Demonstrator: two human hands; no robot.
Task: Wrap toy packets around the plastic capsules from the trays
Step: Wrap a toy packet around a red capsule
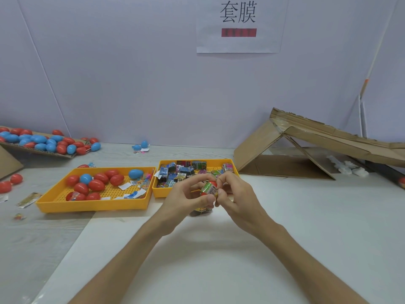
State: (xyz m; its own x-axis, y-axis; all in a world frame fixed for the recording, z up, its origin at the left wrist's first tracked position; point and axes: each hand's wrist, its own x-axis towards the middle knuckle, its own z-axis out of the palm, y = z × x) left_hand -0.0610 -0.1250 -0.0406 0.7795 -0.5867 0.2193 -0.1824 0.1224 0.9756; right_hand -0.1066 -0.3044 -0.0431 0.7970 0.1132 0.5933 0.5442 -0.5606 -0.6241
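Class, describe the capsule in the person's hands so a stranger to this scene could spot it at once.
Find the yellow tray of packets, beside the yellow tray of capsules. In front of it, the left hand and right hand hold a red capsule. Unlike the bare capsules in the other tray, it wears a green barcoded packet.

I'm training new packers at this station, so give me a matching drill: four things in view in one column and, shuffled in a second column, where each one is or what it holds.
Column 1
1. left yellow tray
2. right yellow tray
3. red capsule
4. paper sign

Column 2
A. on the back wall
B. pinched between the left hand and the right hand, with a printed packet around its middle
C. holds toy packets
D. holds loose capsules, red and blue

Pairs: 1-D, 2-C, 3-B, 4-A
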